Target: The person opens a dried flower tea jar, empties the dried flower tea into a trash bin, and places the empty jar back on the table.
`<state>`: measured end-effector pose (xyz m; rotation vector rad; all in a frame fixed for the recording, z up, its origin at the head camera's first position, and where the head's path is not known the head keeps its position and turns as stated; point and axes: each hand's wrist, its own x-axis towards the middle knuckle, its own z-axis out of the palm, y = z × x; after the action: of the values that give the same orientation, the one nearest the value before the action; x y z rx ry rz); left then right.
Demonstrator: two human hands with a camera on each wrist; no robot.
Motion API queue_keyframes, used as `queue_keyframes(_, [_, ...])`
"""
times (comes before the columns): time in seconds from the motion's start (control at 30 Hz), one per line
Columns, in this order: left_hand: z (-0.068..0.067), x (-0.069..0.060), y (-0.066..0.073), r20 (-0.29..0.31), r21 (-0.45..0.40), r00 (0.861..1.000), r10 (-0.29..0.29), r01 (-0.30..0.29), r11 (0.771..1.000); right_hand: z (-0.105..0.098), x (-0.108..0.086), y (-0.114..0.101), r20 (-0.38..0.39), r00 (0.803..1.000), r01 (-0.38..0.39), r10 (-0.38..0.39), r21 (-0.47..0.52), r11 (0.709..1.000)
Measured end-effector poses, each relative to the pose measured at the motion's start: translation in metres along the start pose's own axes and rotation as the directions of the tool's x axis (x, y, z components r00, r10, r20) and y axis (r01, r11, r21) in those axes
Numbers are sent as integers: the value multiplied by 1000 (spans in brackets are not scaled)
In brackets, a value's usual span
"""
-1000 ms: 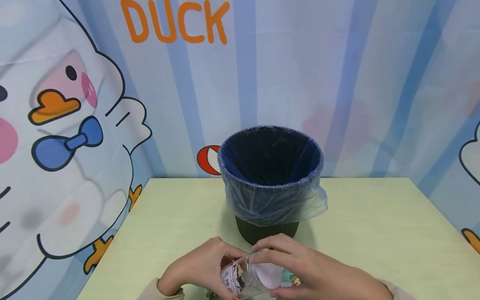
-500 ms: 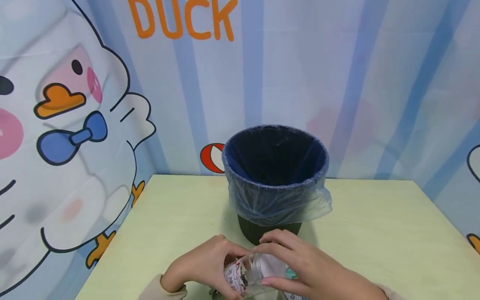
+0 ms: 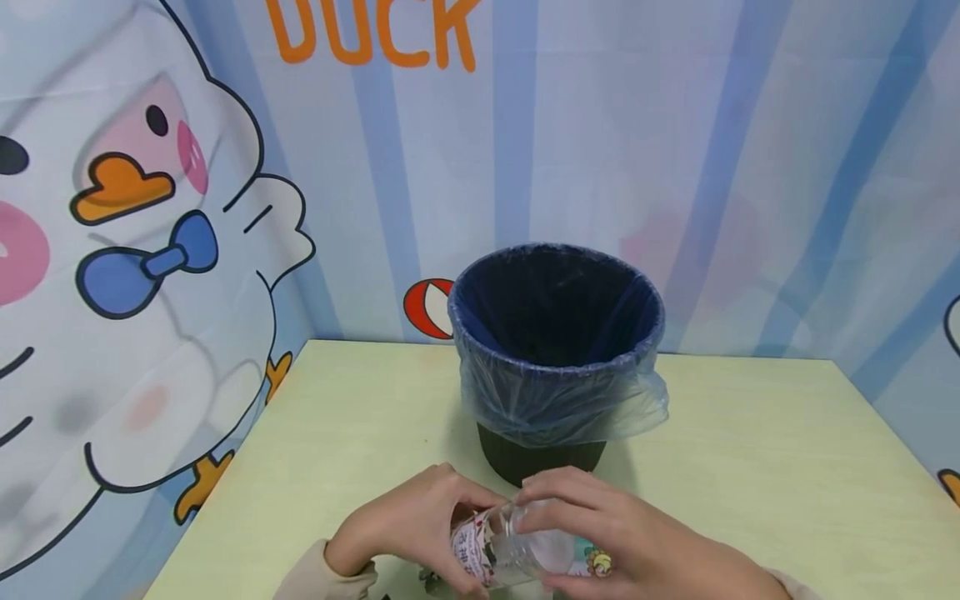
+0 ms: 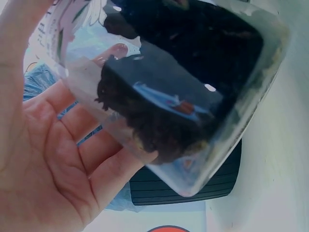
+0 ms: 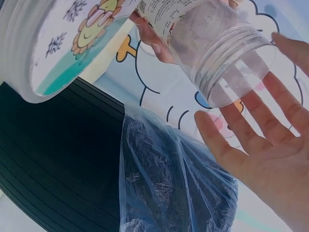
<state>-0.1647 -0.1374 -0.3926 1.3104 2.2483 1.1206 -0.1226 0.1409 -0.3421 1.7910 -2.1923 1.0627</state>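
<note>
- One curtain (image 3: 570,150) with cartoon ducks and blue stripes hangs behind everything.
- Pale desk (image 3: 750,467) in front of it, carrying the bin.
- Dark bin (image 3: 536,458) upright on the desk; the hands are just on the wearer's side of it.
- Blue bag (image 3: 525,408) lines the bin, its edge folded loosely over the rim.
- Right hand (image 3: 615,533) spreads its fingers around the jar's mouth, well apart and nearly straight, with no firm hold; whether the fingertips touch the rim I cannot tell. Half a second ago its thumb lay across the lower part of the mouth; now it sits lower, and the fingers reach down over the upper edge.
- Left hand (image 3: 420,517) grips the jar's body between thumb and fingers, as it did a second ago.
- Clear jar (image 3: 513,546) lies tilted between the hands, mouth toward the right one. Bare threads show at the neck, so I judge it uncapped. Dark contents show near its base, so the work seems still to be at the mouth.
- Round printed disc (image 3: 598,562), a lid or tub top, sits beside the jar, partly behind the right hand; more of its flower shows than half a second ago.
</note>
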Motion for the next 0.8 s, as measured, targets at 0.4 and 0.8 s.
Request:
queue_keyframes(0.4, [0, 1, 3, -10, -3, 1000, -7, 6, 1000, -1, 0, -8, 21, 926, -376, 378, -50, 925])
queue_keyframes(0.8, [-1, 0, 4, -5, -12, 1000, -17, 17, 1000, -4, -3, -5, 74, 975, -212, 211, 16, 977])
